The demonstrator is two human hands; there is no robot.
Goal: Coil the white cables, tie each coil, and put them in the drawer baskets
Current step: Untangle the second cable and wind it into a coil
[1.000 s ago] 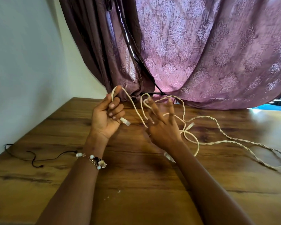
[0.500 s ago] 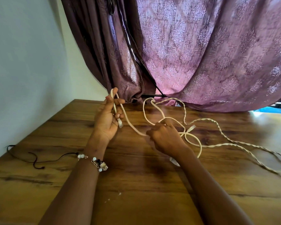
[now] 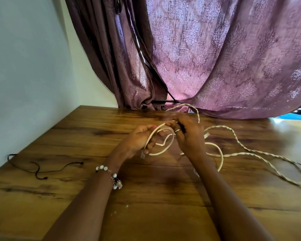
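Two hands: both of yours meet over the middle of the wooden table (image 3: pixel 76 192), close together, each on the same smooth white cable (image 3: pixel 170 145).
Left hand: your left hand (image 3: pixel 137 141) has its fingers curled round the near side of a small loop of that cable; the cable's plug end (image 3: pixel 143 154) pokes out below the fingers toward 6 o'clock.
Right hand: your right hand (image 3: pixel 188 136) is curled too, fingertips pinching the top of the loop at about 12 o'clock; a ring (image 3: pixel 178 130) shows on one finger.
Loop: one round turn hangs between your two hands, with a sharp kink inside it; how many turns are gathered you cannot tell from this view.
Loose cable: more of the smooth white cable lies on the table at 3 o'clock of your right hand, curving round your right wrist.
Twisted cable: a twisted white cable (image 3: pixel 240 145) rises behind your right hand at 12 o'clock, then trails over the table toward 3 and 4 o'clock to the picture's right edge; whether it touches your fingers is hidden.
Connector: a pale connector (image 3: pixel 207 136) lies just beside your right hand at 3 o'clock.
Wrist: a beaded bracelet (image 3: pixel 111 176) sits on your left wrist.
Black cord: a thin black cord (image 3: pixel 42 169) lies on the table at 9 o'clock, well apart from your hands.
Backdrop: a patterned purple curtain (image 3: pixel 215 58) hangs at 12 o'clock, its hem touching the table's far edge; a pale wall (image 3: pixel 24 66) stands at 10 o'clock.
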